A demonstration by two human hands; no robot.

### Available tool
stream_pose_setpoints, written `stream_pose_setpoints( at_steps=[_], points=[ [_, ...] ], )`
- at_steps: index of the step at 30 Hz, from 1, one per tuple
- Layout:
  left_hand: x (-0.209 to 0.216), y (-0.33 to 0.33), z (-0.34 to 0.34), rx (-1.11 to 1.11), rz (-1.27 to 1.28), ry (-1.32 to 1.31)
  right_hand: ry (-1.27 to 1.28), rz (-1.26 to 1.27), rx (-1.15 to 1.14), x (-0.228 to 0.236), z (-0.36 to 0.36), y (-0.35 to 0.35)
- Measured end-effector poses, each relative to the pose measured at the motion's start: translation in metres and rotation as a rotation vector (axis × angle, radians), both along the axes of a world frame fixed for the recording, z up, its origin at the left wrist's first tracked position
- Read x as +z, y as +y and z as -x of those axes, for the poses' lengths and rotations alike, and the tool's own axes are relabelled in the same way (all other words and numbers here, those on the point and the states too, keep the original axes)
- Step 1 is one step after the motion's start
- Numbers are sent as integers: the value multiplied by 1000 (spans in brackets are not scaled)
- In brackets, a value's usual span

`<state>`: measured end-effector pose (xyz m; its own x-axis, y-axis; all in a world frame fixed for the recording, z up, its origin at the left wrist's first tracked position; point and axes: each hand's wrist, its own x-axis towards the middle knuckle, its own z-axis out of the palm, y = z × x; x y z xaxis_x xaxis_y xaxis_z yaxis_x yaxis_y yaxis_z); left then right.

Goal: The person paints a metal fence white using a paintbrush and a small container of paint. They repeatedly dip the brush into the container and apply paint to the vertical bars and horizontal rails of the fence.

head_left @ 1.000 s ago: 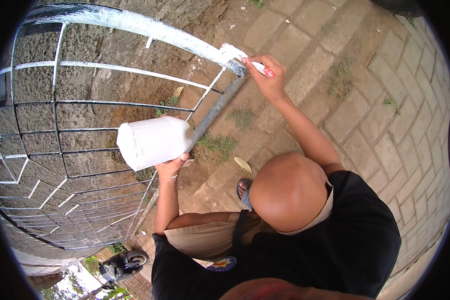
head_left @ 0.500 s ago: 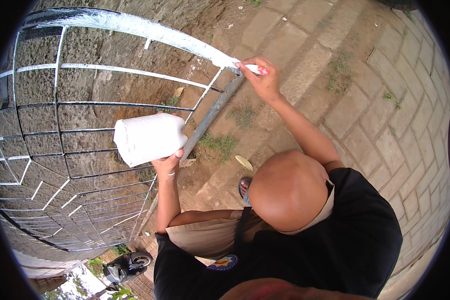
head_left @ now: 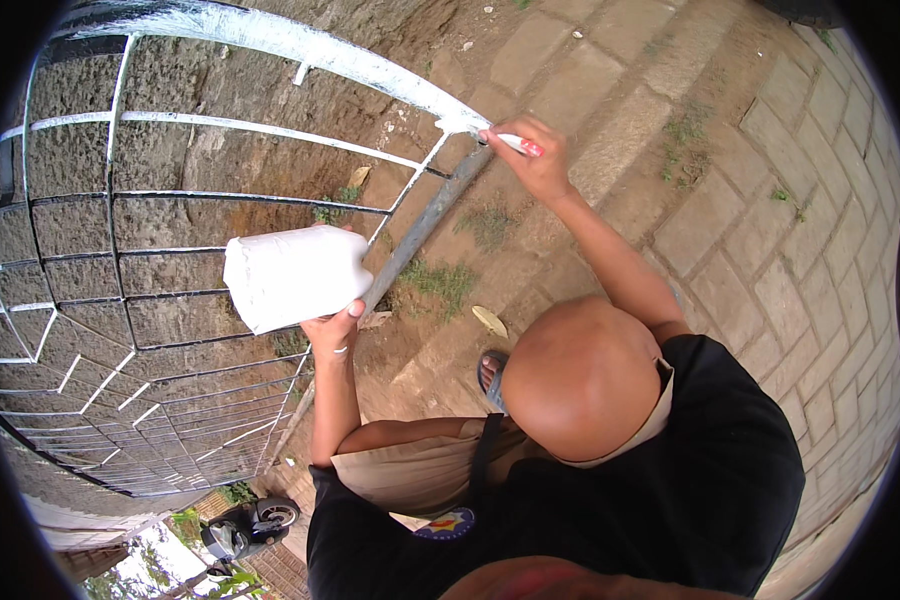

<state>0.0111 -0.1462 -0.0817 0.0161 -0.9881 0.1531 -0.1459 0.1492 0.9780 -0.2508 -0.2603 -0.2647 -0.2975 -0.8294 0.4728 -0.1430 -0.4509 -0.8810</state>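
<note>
My left hand (head_left: 335, 328) is closed around the lower end of a white plastic container (head_left: 298, 277), held tilted on its side in front of the metal grille (head_left: 115, 235). My right hand (head_left: 535, 160) pinches a paintbrush (head_left: 520, 144) with a white and red handle. The brush tip meets the right end of the grille's wide curved top rail (head_left: 320, 52), beside the grey post (head_left: 425, 232); its bristles are mostly hidden. White paint covers most of that rail and some bars. Other bars are still black or partly white.
My bent knee (head_left: 582, 380) and sandalled foot (head_left: 491, 370) are close to the grille. Paving blocks (head_left: 760, 280) spread to the right, with soil and weeds (head_left: 440, 288) along the post. A dry leaf (head_left: 489, 321) lies by the foot. A motorbike (head_left: 245, 532) stands at the lower left.
The grille sits slightly higher in view. My right hand has shifted a little right and down with the brush; my left hand still holds the container in nearly the same place.
</note>
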Motion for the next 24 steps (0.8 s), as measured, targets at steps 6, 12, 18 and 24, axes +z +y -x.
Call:
stream_pose_setpoints(
  at_steps=[6,12,18,24],
  points=[
    [-3,4,-10,49,-29,-39,118,4,-166,-18,18,-5],
    [-8,-1,-15,73,-67,-7,281,222,77,-8,-21,21],
    [-1,0,-2,12,-2,-14,5,3,-227,-23,24,-14],
    [-7,2,-14,70,-45,-17,186,105,-39,-16,-13,19]
  ],
)
